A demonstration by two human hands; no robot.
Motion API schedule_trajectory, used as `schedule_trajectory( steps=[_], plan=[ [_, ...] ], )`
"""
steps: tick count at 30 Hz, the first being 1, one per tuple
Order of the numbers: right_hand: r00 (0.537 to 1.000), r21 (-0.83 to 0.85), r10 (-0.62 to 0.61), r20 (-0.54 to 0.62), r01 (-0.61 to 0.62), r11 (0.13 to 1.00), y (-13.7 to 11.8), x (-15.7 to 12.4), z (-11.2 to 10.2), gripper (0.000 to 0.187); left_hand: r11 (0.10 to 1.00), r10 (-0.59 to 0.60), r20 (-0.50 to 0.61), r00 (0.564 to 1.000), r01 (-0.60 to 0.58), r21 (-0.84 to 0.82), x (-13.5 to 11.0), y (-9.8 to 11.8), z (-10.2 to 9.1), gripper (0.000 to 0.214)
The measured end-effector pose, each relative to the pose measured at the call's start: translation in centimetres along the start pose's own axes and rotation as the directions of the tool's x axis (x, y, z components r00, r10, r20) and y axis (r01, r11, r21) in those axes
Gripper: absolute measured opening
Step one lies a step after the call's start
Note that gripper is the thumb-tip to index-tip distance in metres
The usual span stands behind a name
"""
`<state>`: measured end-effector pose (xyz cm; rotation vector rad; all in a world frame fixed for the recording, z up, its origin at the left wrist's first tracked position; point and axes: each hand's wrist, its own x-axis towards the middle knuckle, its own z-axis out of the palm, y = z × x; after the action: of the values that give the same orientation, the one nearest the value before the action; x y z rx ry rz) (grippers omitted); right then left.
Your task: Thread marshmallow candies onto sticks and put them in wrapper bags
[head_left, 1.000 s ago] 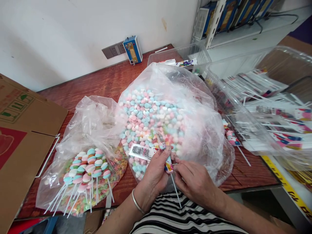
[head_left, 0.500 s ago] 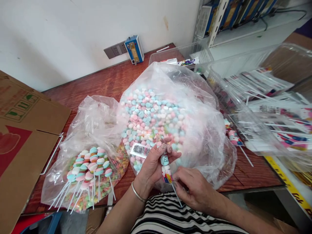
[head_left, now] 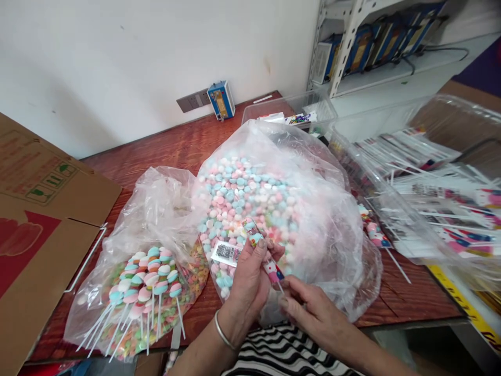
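A candy lollipop in a printed clear wrapper (head_left: 273, 270) slants between my hands, its top poking out above my left fingers. My left hand (head_left: 250, 271) is closed around the middle of it. At the lower end, my right hand (head_left: 303, 303) pinches the lollipop's white stick. Behind them lies a big clear bag of pink, blue and white candies (head_left: 230, 193). A white printed label (head_left: 226, 253) rests on those candies, just left of my left hand. Further left, several candy sticks (head_left: 146, 277) lie bunched on a bag of gummy rings (head_left: 198, 266).
Clear plastic bins (head_left: 391, 209) at the right hold many printed wrappers and white sticks. Another wrapped lollipop (head_left: 376, 235) lies beside them. A cardboard box (head_left: 47, 209) borders the left side. A blue device (head_left: 221, 100) stands against the wall. The wooden table (head_left: 156, 141) runs underneath.
The lollipop has tipped from nearly upright to leaning up and left, and more of its top shows above my left hand. Both hands still hold it. The view has shifted slightly.
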<state>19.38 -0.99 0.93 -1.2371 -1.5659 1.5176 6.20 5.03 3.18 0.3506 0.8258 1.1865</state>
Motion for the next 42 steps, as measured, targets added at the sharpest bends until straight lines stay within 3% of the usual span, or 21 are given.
schedule_trajectory(
  steps=[4, 9, 13, 15, 18, 20, 21, 22, 24, 27, 29, 31, 33, 35, 36, 38, 39, 40, 42],
  plan=[
    [0.983, 0.163, 0.041, -0.18, -0.011, 0.987, 0.8, 1.7, 0.8, 0.033, 1.0, 0.014, 0.073, 0.997, -0.015, 0.017, 0.8, 0.1, 2.0, 0.023],
    [0.979, 0.334, 0.054, -0.198, 0.015, 0.942, 1.7, 2.4, 0.3, 0.041, 0.992, -0.069, 0.102, 0.992, 0.057, 0.113, 0.1, -0.5, 1.9, 0.037],
    [0.978, 0.322, 0.057, -0.203, 0.012, 0.947, 1.5, 2.4, 0.0, 0.039, 0.995, -0.057, 0.046, 0.997, 0.053, 0.085, 0.4, -1.5, 1.5, 0.029],
    [0.957, 0.237, 0.015, -0.291, 0.056, 0.97, 1.0, 2.6, -0.1, 0.033, 0.998, -0.013, 0.014, 1.0, 0.012, 0.059, 0.7, -2.1, 1.5, 0.022],
    [0.88, 0.132, -0.075, -0.469, 0.154, 0.979, 0.3, 3.1, -0.2, 0.023, 0.997, 0.014, 0.001, 1.0, -0.014, 0.073, 0.7, -2.9, 1.8, 0.02],
    [0.844, 0.193, -0.054, -0.533, 0.184, 0.964, 0.1, 3.5, -0.3, 0.025, 0.993, 0.011, 0.022, 1.0, -0.013, 0.116, 0.4, -3.0, 1.9, 0.024],
    [0.851, 0.288, -0.002, -0.524, 0.179, 0.941, 0.1, 3.7, -0.3, 0.03, 0.99, -0.005, 0.054, 0.999, -0.002, 0.138, 0.2, -3.0, 1.7, 0.027],
    [0.876, 0.417, 0.067, -0.477, 0.159, 0.895, 0.0, 3.7, -0.3, 0.034, 0.986, -0.028, 0.099, 0.995, 0.011, 0.165, 0.1, -2.8, 1.5, 0.03],
    [0.942, 0.687, 0.176, -0.285, 0.073, 0.723, 0.0, 3.5, -0.3, 0.039, 0.971, -0.085, 0.207, 0.975, 0.034, 0.236, -0.1, -2.1, 0.8, 0.035],
    [0.986, 0.878, 0.151, 0.068, -0.131, 0.46, 0.1, 2.5, -0.4, 0.041, 0.936, -0.178, 0.353, 0.918, 0.048, 0.347, 0.3, -0.8, -0.5, 0.033],
    [0.965, 0.854, 0.096, 0.243, -0.259, 0.45, 0.3, 1.8, -0.5, 0.042, 0.919, -0.228, 0.447, 0.865, 0.039, 0.393, 0.7, -0.3, -1.1, 0.028],
    [0.95, 0.801, 0.098, 0.296, -0.303, 0.517, 0.6, 1.3, -0.5, 0.042, 0.913, -0.222, 0.483, 0.847, 0.007, 0.408, 1.1, -0.4, -1.2, 0.022],
    [0.971, 0.786, 0.133, 0.197, -0.237, 0.57, 0.8, 1.1, -0.6, 0.039, 0.917, -0.181, 0.405, 0.896, 0.004, 0.4, 1.3, -1.1, -1.0, 0.019],
    [0.984, 0.72, 0.145, -0.101, -0.028, 0.694, 0.8, 1.0, -0.5, 0.033, 0.923, -0.142, 0.258, 0.956, 0.034, 0.383, 1.3, -2.1, -0.5, 0.019],
    [0.952, 0.615, 0.112, -0.284, 0.091, 0.783, 0.8, 1.0, -0.4, 0.031, 0.924, -0.124, 0.193, 0.973, 0.042, 0.38, 1.3, -2.6, -0.3, 0.022],
    [0.833, 0.347, -0.013, -0.553, 0.245, 0.905, 0.7, 0.8, -0.2, 0.029, 0.919, -0.078, 0.127, 0.989, 0.022, 0.394, 1.0, -3.4, 0.1, 0.024],
    [0.801, 0.285, -0.05, -0.596, 0.27, 0.92, 0.7, 0.6, -0.1, 0.03, 0.915, -0.058, 0.126, 0.99, 0.002, 0.405, 0.7, -3.6, 0.1, 0.024],
    [0.812, 0.325, -0.037, -0.583, 0.274, 0.905, 0.6, 0.4, 0.0, 0.031, 0.911, -0.051, 0.145, 0.988, -0.013, 0.412, 0.5, -3.7, 0.1, 0.023],
    [0.899, 0.582, 0.067, -0.432, 0.221, 0.783, 0.7, -0.1, 0.2, 0.032, 0.913, -0.08, 0.215, 0.973, -0.014, 0.407, -0.1, -3.6, -0.3, 0.022]
  ],
)
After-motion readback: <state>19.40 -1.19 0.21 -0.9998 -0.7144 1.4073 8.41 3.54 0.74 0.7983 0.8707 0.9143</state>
